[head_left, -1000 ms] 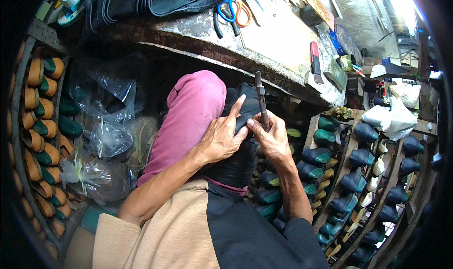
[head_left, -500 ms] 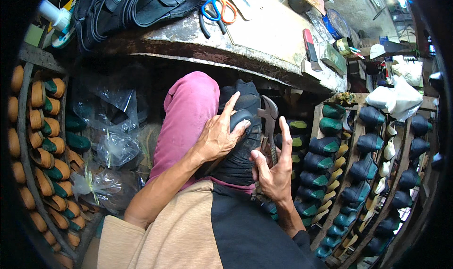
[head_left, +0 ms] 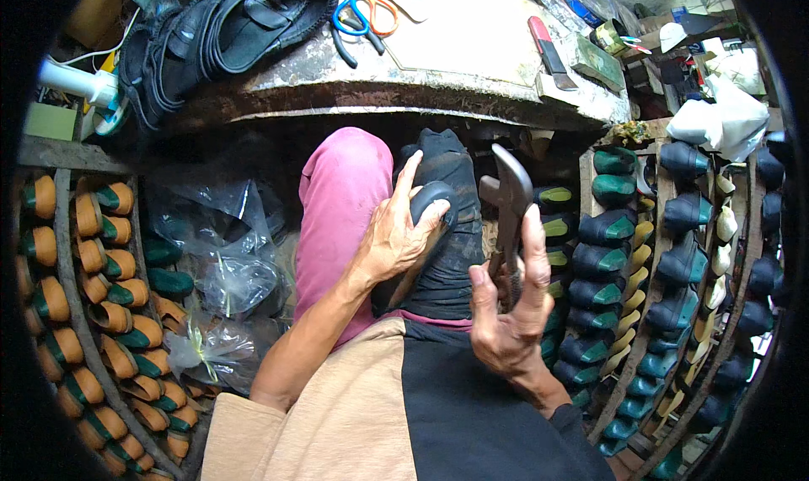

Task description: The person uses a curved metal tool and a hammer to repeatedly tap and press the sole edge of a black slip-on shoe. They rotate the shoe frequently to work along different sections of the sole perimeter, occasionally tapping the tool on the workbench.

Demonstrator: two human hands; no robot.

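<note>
Across my lap lies a black shoe (head_left: 434, 198) with a rounded toe; the rest of it is partly hidden by my left hand (head_left: 389, 241). That hand grips its toe end, thumb on top and the index finger stretched along the side. In my right hand (head_left: 512, 329) I hold metal lasting pliers (head_left: 509, 196) by the handles, head upward, with the jaws apart. The pliers are right of the shoe, not touching it. Under the shoe, a dark cloth (head_left: 447, 266) covers my right thigh.
Ahead is a worn workbench (head_left: 463, 47) with black sandals (head_left: 227, 26), scissors (head_left: 364, 17) and a red-handled knife (head_left: 552, 53). Racks of tan and green shoes (head_left: 126, 291) stand left, dark shoes (head_left: 607, 257) right. Clear plastic bags (head_left: 227, 283) lie beside my left leg.
My right hand has moved right and up with the pliers, away from the shoe. My left hand keeps its grip. The whole view has shifted slightly.
</note>
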